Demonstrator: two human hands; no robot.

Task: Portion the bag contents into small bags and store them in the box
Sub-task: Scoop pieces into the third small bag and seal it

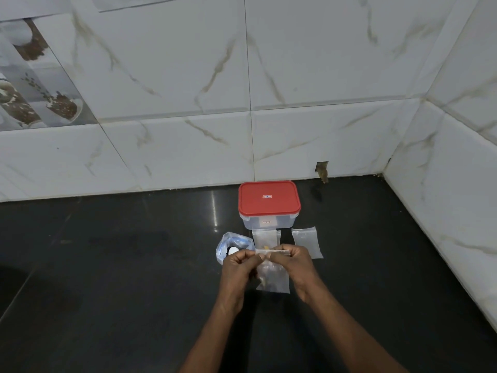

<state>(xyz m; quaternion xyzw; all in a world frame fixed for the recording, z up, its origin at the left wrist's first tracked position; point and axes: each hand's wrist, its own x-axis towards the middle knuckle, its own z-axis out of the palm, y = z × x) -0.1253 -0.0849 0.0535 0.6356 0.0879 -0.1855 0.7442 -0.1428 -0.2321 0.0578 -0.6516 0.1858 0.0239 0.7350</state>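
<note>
While hands [238, 263] [293, 261] pinch a small bag [274, 279], the box [269, 201] stands lidded.

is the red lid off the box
No, the red lid sits flat on top of the clear box.

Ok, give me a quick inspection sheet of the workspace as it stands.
Surface: dark glossy counter.
Job's things: box, red lid on; large bag front-left of it; held small bag; middle small bag and right small bag flat before the box.
Clutter: nothing seen.
Grippers: left hand and right hand pinch the held small bag's top edge.
Cables: nothing seen.
Surroundings: marbled wall tiles; small hole at the wall's base.
</note>
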